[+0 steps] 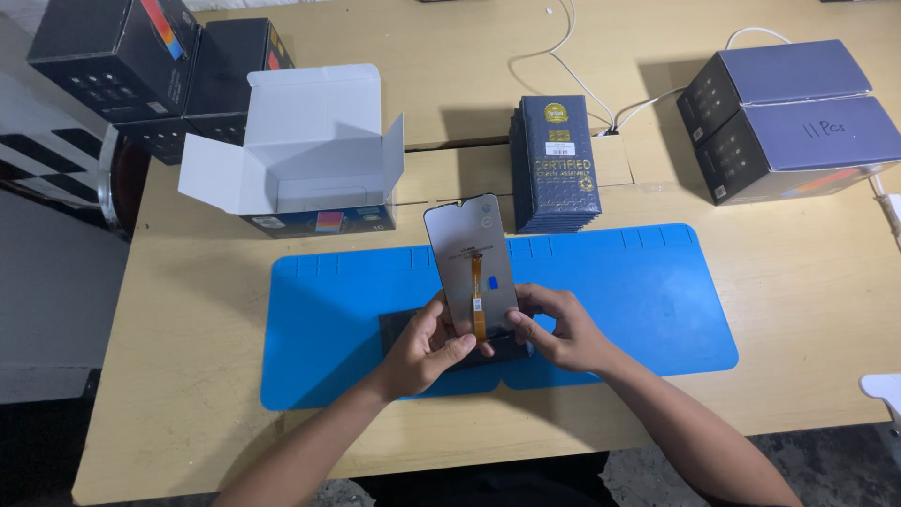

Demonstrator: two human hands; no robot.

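A phone screen panel is held upright over the blue work mat, its grey back toward me with an orange flex cable running down the middle. My left hand grips its lower left edge, thumb near the cable's end. My right hand holds the lower right edge, fingers curled. Under both hands a dark flat sleeve or pouch lies on the mat, mostly hidden.
An open white-lined box stands behind the mat at left. A stack of dark blue flat packages sits behind centre. Black boxes are at far left, and two grey-topped boxes at right. White cables run across the wooden table.
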